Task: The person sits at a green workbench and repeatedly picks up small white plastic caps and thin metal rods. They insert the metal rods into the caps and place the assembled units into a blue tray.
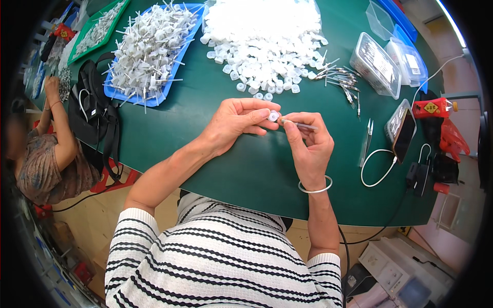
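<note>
Between thumb and fingers, my left hand (pixel 239 122) pinches a small white translucent plastic cap (pixel 273 117). Close beside it, my right hand (pixel 310 141) grips a thin metal pin (pixel 303 125) whose tip points left at the cap. Whether the tip touches the cap I cannot tell. Beyond my hands a big heap of the same white caps (pixel 267 56) spreads over the green table (pixel 231 174). To its right lies a loose bunch of metal pins (pixel 341 79). On the left, a blue tray (pixel 109 91) is piled with caps that have pins in them.
A pair of tweezers (pixel 366 141) and a phone (pixel 404 134) with a white cable lie at the right. Clear plastic boxes (pixel 376 64) stand behind them. At the left are a black bag (pixel 95 105), a green tray (pixel 110 33) and another person (pixel 51 154) at work.
</note>
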A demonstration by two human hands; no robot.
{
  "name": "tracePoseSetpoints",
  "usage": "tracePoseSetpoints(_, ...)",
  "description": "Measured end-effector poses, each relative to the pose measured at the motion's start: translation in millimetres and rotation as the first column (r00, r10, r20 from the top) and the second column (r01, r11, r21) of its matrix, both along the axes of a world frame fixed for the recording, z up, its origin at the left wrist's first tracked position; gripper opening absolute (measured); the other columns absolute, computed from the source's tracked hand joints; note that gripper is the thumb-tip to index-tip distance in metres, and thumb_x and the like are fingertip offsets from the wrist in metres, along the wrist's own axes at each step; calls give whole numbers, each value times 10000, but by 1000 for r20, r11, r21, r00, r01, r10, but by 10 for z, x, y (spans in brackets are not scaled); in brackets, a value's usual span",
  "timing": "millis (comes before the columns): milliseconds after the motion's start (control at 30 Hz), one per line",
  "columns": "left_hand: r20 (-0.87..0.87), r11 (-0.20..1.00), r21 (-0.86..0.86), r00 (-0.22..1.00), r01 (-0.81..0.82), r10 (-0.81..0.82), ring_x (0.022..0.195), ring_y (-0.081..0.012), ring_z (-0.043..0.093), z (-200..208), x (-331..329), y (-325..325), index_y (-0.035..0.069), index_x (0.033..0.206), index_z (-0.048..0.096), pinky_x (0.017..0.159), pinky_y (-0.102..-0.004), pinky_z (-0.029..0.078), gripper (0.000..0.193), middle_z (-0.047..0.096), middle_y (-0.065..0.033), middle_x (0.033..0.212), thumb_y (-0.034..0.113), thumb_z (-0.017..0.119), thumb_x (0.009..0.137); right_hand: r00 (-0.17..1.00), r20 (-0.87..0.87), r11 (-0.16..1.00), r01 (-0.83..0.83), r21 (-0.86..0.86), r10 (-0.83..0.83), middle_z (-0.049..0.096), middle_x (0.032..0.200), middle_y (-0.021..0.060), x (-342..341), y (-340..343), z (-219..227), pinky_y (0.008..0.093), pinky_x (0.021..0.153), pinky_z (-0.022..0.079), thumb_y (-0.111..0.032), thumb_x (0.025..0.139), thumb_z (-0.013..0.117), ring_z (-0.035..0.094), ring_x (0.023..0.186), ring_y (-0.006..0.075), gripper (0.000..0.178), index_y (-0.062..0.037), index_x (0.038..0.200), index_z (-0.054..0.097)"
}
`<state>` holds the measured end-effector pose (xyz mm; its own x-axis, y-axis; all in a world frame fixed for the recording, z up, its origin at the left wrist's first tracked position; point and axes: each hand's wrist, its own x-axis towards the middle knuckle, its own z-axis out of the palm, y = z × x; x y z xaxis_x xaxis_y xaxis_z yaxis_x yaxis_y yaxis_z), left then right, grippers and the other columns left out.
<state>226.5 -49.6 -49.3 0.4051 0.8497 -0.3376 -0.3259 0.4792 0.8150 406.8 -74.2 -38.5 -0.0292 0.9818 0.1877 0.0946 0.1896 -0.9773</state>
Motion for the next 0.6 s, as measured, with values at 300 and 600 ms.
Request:
tracePoseSetpoints(300, 7, 1000, -12, 1000, 10, -10, 908, -161, 665, -15, 2, 4, -42, 1153, 590, 718, -207, 562, 323, 659, -116, 1023, 171, 596, 910, 999, 43, 1000, -9, 19, 8, 662, 872, 76, 16, 6, 11, 261, 740, 539, -17, 849, 636, 661, 801, 149, 88, 14, 921, 598)
tracePoseSetpoints(600, -35, 998, 61, 999, 18, -16, 909, -162, 664, -31, 12, -7, -34, 1142, 603, 717, -208, 557, 311, 658, -115, 1034, 174, 593, 911, 998, 68, 999, -22, 44, 19, 651, 864, 77, 23, 16, 10, 270, 721, 548, 3, 837, 631, 663, 785, 163, 79, 25, 908, 605)
